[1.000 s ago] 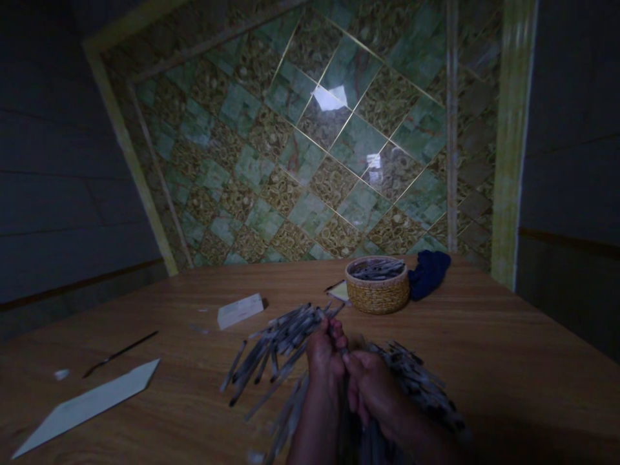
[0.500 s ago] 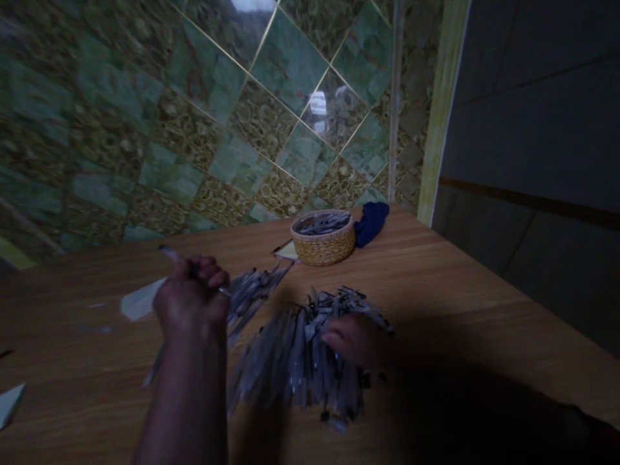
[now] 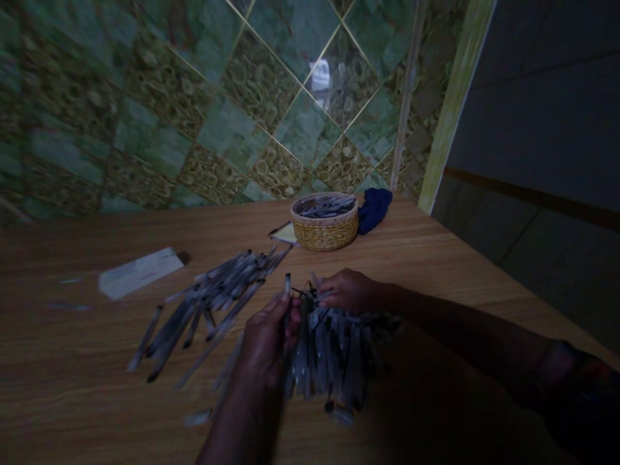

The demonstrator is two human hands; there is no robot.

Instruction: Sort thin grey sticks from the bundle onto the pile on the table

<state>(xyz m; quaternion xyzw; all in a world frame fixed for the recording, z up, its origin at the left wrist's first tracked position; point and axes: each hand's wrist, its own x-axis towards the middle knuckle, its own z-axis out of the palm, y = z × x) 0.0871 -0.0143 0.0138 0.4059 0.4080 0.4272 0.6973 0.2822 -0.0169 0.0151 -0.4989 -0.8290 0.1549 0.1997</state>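
Observation:
My left hand (image 3: 268,332) is closed around a slim, translucent pen (image 3: 288,284) with a dark end, which stands nearly upright. Right beside it, my right hand (image 3: 347,290) is pinched at the top of a dense pile of similar pens (image 3: 334,361). Between the fingers of both hands, thin dark and pale pieces show, too dim to separate. Left of my hands, a looser heap of pens (image 3: 217,284) lies slantwise on the wooden table (image 3: 145,420).
A round woven basket (image 3: 325,234) holding more pens stands at the back, with dark blue cloth (image 3: 375,210) against its right side. Beside it lies a pale yellow pad (image 3: 285,232). A white, flat box-like piece (image 3: 140,272) rests at the left. A tiled wall (image 3: 261,103) rises behind.
My left hand has come rightward from the looser heap to the dense pile, carrying a pen. My right hand has shifted to the pile's far end, and the hands are now close together.

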